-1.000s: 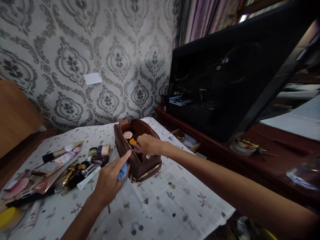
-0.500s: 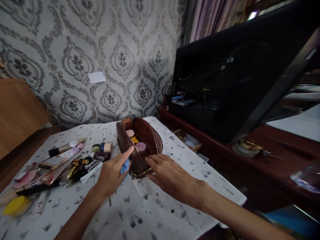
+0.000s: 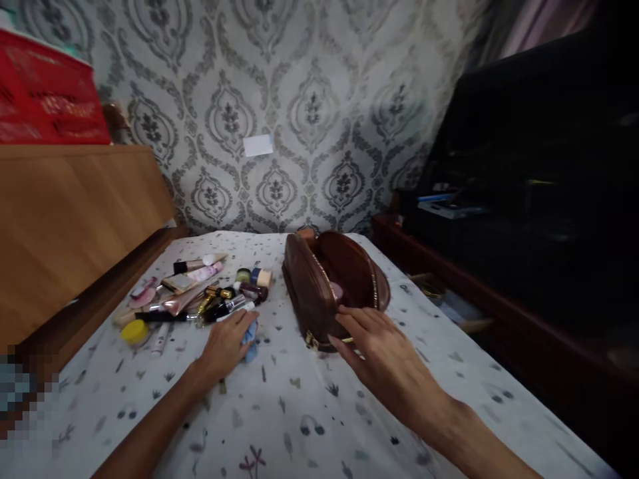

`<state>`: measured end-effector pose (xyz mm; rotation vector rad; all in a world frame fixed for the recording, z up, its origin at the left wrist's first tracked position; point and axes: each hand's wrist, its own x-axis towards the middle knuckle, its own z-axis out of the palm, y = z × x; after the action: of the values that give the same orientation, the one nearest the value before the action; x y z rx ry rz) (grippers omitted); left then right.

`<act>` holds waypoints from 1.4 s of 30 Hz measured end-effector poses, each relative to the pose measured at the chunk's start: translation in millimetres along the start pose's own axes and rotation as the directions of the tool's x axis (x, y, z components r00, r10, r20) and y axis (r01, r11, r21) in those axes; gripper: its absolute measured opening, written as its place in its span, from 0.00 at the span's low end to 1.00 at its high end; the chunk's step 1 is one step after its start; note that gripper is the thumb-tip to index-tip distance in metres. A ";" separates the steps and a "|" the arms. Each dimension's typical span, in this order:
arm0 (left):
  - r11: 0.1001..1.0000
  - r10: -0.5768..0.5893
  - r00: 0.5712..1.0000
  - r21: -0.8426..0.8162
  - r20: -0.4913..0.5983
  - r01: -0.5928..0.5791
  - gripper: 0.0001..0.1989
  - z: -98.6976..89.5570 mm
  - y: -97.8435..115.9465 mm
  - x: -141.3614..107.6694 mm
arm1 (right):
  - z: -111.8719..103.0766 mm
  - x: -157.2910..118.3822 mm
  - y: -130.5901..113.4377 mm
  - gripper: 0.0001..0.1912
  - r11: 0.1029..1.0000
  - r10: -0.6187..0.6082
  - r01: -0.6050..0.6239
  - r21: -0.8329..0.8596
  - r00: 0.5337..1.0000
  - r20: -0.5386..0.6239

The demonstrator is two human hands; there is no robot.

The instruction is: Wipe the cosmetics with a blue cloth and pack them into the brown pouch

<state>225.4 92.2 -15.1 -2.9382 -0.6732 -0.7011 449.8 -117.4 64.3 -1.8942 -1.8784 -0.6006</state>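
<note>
A brown leather cosmetic bag stands unzipped, its mouth spread wide and a round pinkish item partly visible inside. My right hand grips the bag's near edge, fingers over the rim and thumb low at the front. To the left of the bag, my left hand is closed round a crumpled blue cloth. Just beyond that hand lies a heap of makeup: a dark bottle, a pink-and-white tube, a palette and a yellow-lidded jar, among several others.
A white patterned cloth covers the table. Wooden furniture with a red box on top borders the left. On the right are a large black screen and an open drawer. Patterned wallpaper rises behind.
My left hand has drawn away from the bag's rim toward the makeup, keeping the blue cloth. My right hand stays at the bag. The view has turned left.
</note>
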 end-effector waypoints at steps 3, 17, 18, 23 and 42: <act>0.997 -0.076 0.995 0.015 -0.057 0.077 0.15 -0.6 -16.6 -7.4 | 7.4 0.8 -2.6 0.08 0.999 -0.031 0.029 -0.025 0.993 -0.110; 0.970 -0.244 0.946 -0.065 -0.213 0.235 0.08 3.4 -48.1 -14.3 | 86.2 24.9 -72.1 0.09 0.844 -0.038 0.010 0.537 0.998 0.041; 0.967 -0.251 0.943 -0.093 -0.217 0.236 0.08 2.0 -48.7 -14.9 | 98.6 28.0 -74.8 0.10 0.821 -0.011 -0.038 0.570 0.997 0.082; 0.931 -0.327 0.907 -0.255 -0.266 0.261 0.11 -8.7 -52.1 -15.8 | 147.5 47.5 -86.4 0.15 0.716 0.092 -0.206 0.667 0.975 0.202; 0.920 -0.333 0.883 -0.318 -0.330 0.228 0.10 -8.3 -47.9 -11.3 | 224.1 96.4 -72.9 0.26 0.727 0.434 -0.355 0.588 0.901 0.008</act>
<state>192.5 129.8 -15.2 -2.8167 -1.0465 -1.4530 381.5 89.5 -67.4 -1.6982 -1.2946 0.0073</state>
